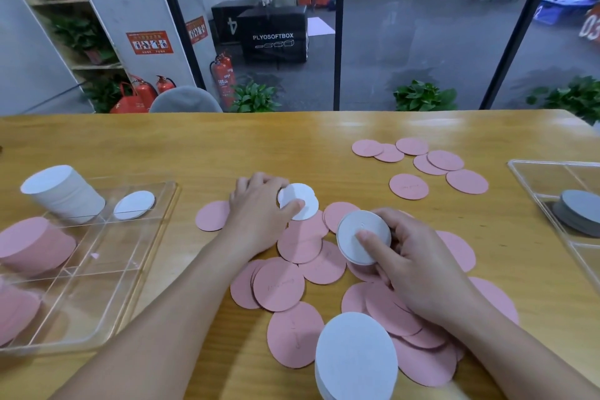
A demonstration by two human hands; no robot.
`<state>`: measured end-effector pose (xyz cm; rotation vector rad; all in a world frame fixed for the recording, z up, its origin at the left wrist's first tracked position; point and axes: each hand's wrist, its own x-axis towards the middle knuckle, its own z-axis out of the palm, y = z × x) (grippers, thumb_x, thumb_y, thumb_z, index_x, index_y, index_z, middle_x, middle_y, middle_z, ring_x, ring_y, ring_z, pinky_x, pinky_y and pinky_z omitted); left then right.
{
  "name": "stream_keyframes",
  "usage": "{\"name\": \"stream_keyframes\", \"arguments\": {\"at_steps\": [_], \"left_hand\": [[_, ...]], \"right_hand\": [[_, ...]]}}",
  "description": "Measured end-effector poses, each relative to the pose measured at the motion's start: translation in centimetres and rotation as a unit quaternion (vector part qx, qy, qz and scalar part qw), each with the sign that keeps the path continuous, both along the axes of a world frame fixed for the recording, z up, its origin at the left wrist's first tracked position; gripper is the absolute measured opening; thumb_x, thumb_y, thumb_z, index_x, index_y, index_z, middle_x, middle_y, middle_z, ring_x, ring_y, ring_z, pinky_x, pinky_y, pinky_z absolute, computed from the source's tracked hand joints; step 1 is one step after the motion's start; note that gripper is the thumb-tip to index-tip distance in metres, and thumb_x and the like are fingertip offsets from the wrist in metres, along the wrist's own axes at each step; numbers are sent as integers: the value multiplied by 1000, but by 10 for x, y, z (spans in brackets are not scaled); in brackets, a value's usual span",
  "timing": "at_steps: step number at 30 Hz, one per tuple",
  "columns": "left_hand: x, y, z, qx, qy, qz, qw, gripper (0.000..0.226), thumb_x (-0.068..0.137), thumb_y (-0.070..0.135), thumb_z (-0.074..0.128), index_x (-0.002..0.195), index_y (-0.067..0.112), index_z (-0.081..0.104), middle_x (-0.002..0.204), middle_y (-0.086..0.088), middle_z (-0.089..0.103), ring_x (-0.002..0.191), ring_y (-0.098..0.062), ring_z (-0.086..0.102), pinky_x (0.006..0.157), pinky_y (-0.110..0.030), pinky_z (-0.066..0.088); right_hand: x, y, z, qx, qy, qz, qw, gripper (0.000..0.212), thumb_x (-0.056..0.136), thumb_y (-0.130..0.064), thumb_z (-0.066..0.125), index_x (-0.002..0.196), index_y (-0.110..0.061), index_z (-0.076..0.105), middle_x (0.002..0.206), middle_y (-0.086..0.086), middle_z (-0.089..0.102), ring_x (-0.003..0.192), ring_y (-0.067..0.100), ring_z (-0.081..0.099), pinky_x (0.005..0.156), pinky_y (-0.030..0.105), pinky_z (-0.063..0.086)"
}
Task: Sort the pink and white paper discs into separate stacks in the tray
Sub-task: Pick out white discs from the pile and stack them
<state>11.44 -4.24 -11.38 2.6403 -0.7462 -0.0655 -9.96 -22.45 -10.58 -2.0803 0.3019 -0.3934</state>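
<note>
Yellow wooden table [227,146] carries scattered pink discs [279,286] at its middle. Her left hand [256,208] pinches white discs [300,201] there; the right hand [418,263] grips a small white stack [363,235]. Far left, a clear tray [136,256] holds white and pink stacks.

1 head camera looks forward and down, close over the wooden table [162,146], edges seemingly warped.

A second clear tray [532,172] holding grey discs [581,214] sits at the wooden bench's [194,146] right edge; fire extinguishers [224,78] stand beyond.
</note>
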Motion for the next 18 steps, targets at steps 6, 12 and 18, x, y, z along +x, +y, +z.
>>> {"name": "stream_keyframes", "arguments": {"at_steps": [6,12,18], "left_hand": [[-12,-3,1,-111,30,-58,992,21,96,44,75,112,40,61,111,18,62,107,-15,57,97,-43,49],[-16,-2,10,-259,68,-48,962,18,98,21,78,109,34,71,97,16,75,83,-6,72,70,-36,61],[-19,12,14,-312,82,-17,946,12,103,24,74,93,27,78,87,4,77,79,-20,72,68,-31,56]], "right_hand": [[-3,5,5,75,0,20,997,10,112,-18,62,108,-18,72,57,-28,59,52,4,65,63,22,59],[-4,7,10,80,7,14,997,10,112,-16,62,107,-16,71,55,-26,59,50,3,65,55,12,49],[-3,6,7,79,7,13,997,11,112,-19,62,106,-21,71,54,-21,59,50,8,65,58,24,56]]}}
